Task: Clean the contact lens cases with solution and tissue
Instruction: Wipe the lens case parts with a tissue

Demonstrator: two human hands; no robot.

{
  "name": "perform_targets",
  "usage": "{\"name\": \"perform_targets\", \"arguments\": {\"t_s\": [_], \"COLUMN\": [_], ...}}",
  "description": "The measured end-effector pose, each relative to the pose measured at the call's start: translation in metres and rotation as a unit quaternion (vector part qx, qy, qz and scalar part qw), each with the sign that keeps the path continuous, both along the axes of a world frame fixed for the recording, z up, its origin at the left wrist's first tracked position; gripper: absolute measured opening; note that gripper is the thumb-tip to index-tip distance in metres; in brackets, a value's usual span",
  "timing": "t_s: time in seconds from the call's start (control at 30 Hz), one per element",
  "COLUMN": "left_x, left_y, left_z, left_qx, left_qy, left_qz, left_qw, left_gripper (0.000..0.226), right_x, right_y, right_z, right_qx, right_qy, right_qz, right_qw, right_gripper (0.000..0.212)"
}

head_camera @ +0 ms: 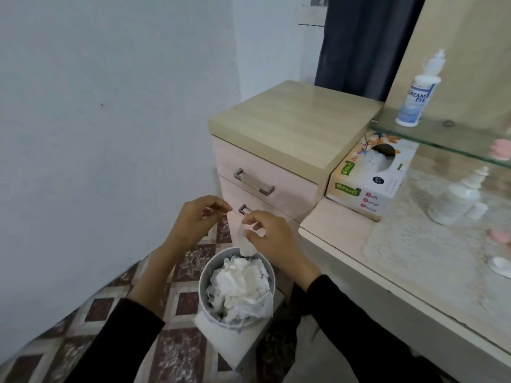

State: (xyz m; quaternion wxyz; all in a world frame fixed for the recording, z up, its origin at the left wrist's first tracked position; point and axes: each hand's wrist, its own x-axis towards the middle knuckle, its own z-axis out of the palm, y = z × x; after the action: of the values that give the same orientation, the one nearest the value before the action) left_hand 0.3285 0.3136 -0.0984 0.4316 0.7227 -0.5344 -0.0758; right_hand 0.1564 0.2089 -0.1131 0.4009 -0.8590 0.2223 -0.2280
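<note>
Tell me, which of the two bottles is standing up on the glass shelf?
The bottle with the blue Dream Eye label, upright on the glass shelf. The other, a plain white bottle, stands lower down on the lace-covered desk.
</note>
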Motion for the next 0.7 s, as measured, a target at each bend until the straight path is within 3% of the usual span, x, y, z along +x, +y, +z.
{"name": "perform_targets", "arguments": {"t_s": [0.3,0.47,0.6,0.7], "left_x": [0.008,-0.005,-0.019,-0.034], "left_y": [0.010,-0.004,-0.023,-0.039], "left_z": [-0.018,-0.017,-0.011,-0.002], "left_qx": [0.020,0.024,0.012,-0.002], "left_qy": [0.021,0.036,0.029,0.014], "left_qz": [0.017,-0.016,-0.045,-0.078], "left_qw": [0.999,0.999,0.998,0.997], "left_gripper": [0.025,0.036,0.022,0.024], "right_x": [-0.001,-0.017,-0.032,-0.049], "right_y": [-0.003,-0.009,-0.009,-0.015], "right_z": [-0.013,-0.003,0.012,0.023], "right_qx": [0.023,0.048,0.054,0.054], "right_qy": [0.045,0.011,-0.023,-0.038], "right_qz": [-0.015,-0.008,-0.010,-0.017], "right_qw": [0.999,0.999,0.998,0.998], "right_gripper": [0.016,0.017,0.015,0.014]}}
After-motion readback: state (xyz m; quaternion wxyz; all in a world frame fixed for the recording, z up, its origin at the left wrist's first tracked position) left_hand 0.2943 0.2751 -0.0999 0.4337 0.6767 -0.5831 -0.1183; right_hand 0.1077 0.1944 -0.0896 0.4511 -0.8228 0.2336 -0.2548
